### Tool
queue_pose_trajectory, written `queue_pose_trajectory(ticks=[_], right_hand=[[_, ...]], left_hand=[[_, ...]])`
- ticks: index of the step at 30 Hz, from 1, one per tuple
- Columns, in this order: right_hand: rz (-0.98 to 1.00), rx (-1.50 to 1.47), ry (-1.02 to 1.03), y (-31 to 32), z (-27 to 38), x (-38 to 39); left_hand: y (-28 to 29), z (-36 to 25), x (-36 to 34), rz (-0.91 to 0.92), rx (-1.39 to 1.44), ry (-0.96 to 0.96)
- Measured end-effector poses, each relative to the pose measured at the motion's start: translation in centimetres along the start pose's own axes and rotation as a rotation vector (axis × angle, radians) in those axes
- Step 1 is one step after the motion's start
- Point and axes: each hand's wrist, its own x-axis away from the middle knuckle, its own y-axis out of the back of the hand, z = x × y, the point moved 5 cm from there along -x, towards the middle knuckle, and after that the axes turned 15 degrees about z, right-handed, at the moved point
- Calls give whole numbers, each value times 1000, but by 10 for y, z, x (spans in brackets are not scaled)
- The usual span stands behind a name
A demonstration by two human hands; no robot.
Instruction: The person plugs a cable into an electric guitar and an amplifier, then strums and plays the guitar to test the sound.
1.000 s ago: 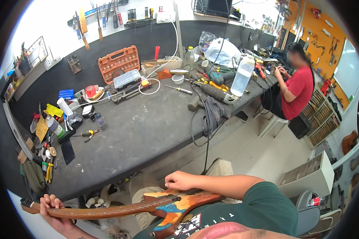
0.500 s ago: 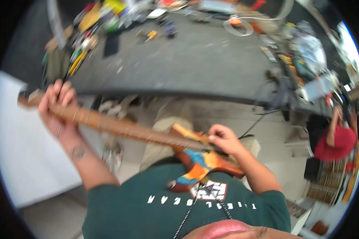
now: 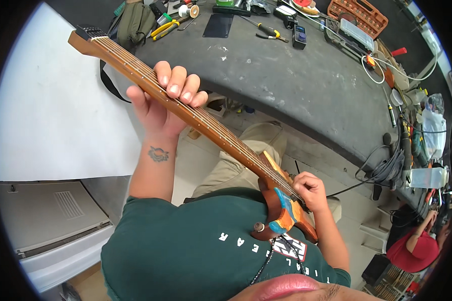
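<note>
An electric guitar (image 3: 286,215) with an orange, yellow and blue body rests across my lap, its long wooden neck (image 3: 218,131) rising diagonally to the upper left. My left hand (image 3: 168,98) is wrapped round the neck, fingertips on the strings and thumb at the lower edge. My right hand (image 3: 310,188) lies over the strings near the bridge with fingers curled and pinched; whether it holds anything small is hidden.
A dark workbench (image 3: 256,70) carries yellow-handled pliers (image 3: 268,32), an orange socket case (image 3: 359,15), cables (image 3: 381,168) and bottles. A white panel (image 3: 50,110) stands at left. A person in red (image 3: 412,251) sits at the right.
The view has swung and tilted downward. The guitar neck now angles more steeply up to the left, and my left hand has risen with it. The person in red appears lower right.
</note>
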Motion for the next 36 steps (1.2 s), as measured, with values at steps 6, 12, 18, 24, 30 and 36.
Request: queue_pose_trajectory(ticks=[6, 12, 18, 24, 30, 36], right_hand=[[-11, 70, -18, -2, 19, -2], [-45, 111, -47, 0, 7, -3], [-40, 107, -32, -2, 12, -4], [-89, 84, -68, 0, 4, -4], [-19, 43, -40, -3, 12, 0], [8, -57, 15, 4, -1, 6]], left_hand=[[-14, 15, 6, -99, -71, 35], [-18, 19, 2, -117, -118, 42], [-21, 20, 5, -172, -144, 58], [-20, 24, 5, -88, -45, 34], [-12, -20, 0, -106, -134, -39], [-13, -25, -4, -155, -204, -6]])
